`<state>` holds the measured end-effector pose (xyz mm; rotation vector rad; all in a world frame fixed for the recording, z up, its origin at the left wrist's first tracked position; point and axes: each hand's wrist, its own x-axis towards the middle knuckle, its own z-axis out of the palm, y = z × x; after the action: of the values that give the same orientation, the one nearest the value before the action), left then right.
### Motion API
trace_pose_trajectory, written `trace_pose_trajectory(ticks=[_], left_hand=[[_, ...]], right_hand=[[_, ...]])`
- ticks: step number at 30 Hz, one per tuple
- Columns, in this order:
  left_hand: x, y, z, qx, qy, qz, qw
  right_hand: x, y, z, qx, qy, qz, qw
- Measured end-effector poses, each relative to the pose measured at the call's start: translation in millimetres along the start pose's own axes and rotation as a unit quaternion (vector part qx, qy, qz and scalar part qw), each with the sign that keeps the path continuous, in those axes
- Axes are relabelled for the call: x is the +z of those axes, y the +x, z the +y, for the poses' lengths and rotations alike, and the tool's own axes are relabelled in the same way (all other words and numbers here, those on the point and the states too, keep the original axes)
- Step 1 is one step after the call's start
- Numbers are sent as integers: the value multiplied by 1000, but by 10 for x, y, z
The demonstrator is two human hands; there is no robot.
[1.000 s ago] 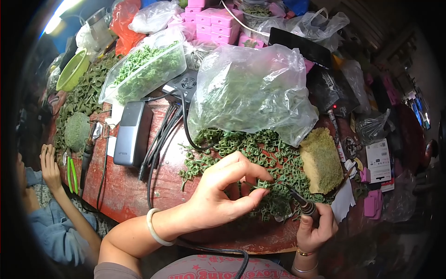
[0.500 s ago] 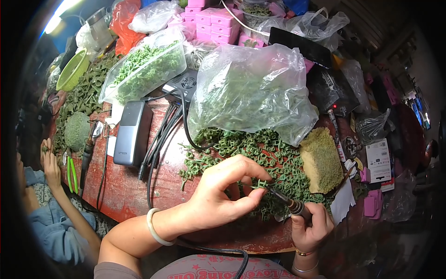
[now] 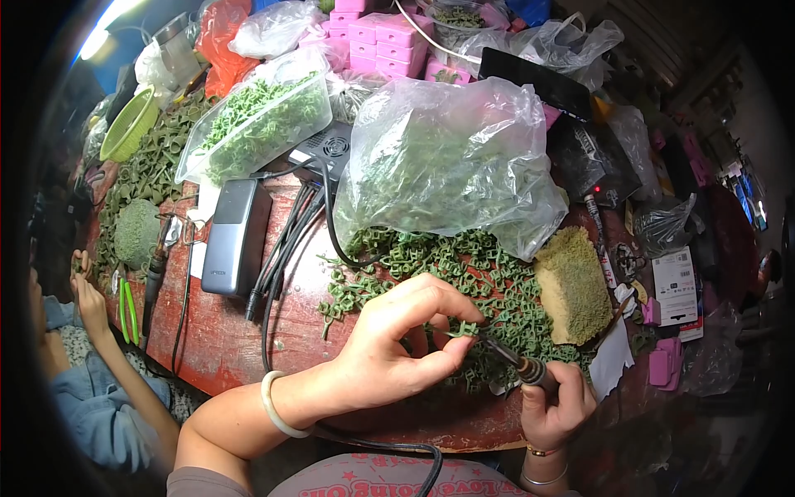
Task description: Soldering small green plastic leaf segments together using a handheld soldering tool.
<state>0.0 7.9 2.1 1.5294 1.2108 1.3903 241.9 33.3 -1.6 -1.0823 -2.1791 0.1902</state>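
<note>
My left hand [image 3: 397,335] pinches a small green plastic piece [image 3: 462,330] between thumb and finger. My right hand [image 3: 556,406] grips a soldering iron [image 3: 530,369], its metal tip angled up-left against or very near that piece. Behind both hands lies a loose pile of small green pieces [image 3: 435,255] on the worn red table [image 3: 207,340]. A yellowish sponge-like block [image 3: 571,286], coated in green bits, sits right of the pile.
A bag of green parts [image 3: 447,166], a clear tub [image 3: 252,124], a grey power bank [image 3: 234,238], black cables [image 3: 286,248], a black device [image 3: 592,153] and pink boxes [image 3: 389,45] crowd the table. A co-worker's hand [image 3: 87,298] is at the left.
My right hand has moved slightly up and left, bringing the iron's tip to the piece in my left hand. The co-worker's fingers at the left have shifted slightly.
</note>
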Motion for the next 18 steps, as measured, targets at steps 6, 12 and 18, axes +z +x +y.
trace_pose_trajectory(ticks=[6, 12, 18], left_hand=[[22, 6, -23, 19, 5, 13, 1000], [18, -14, -7, 21, 24, 22, 999], [38, 3, -12, 24, 31, 20, 999]], right_hand=[[-170, -48, 223, 75, -131, 89, 985], [-395, 31, 421, 139, -225, 46, 963], [-272, -61, 202, 121, -114, 98, 981]])
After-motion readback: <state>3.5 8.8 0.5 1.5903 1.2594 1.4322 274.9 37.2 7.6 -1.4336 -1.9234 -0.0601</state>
